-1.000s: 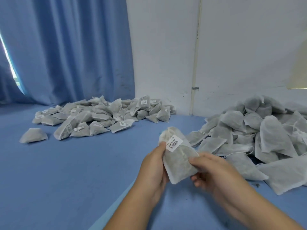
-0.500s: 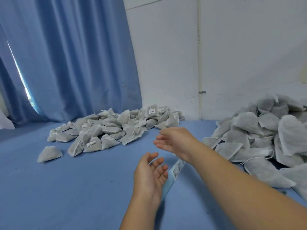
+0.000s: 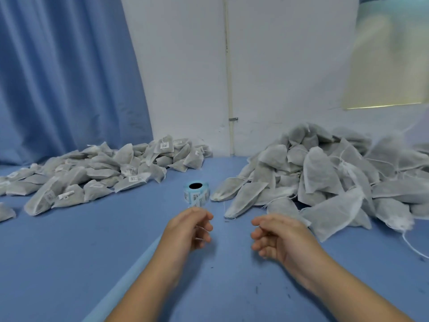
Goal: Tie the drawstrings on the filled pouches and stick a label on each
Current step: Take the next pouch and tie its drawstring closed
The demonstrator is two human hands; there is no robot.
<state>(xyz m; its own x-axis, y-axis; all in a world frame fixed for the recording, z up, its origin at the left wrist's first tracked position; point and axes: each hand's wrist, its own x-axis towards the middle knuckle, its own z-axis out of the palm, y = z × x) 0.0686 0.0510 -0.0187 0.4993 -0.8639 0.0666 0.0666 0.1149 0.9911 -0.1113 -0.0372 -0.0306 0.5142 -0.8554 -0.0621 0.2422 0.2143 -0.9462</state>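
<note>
My left hand [image 3: 189, 228] and my right hand [image 3: 276, 238] hover low over the blue table [image 3: 69, 252], fingers loosely curled, with no pouch in either. A thin white strand lies across my left fingers; what it is I cannot tell. Just beyond my left hand stands a blue roll of barcode labels [image 3: 196, 194]. A heap of grey filled pouches with loose drawstrings [image 3: 325, 177] lies to the right, its nearest pouch close to my right hand. A second heap of pouches bearing white labels [image 3: 104, 175] spreads across the far left.
A blue curtain [image 3: 65, 77] hangs at the back left beside a white wall with a vertical pipe [image 3: 229, 89]. A lighter blue strip [image 3: 130, 273] runs diagonally under my left forearm. One stray pouch [image 3: 5, 212] lies at the left edge.
A second ago both hands held a labelled pouch. My right hand then swung toward the left heap and the pouch left my hands. Both hands have since drawn back, empty, before the label roll.
</note>
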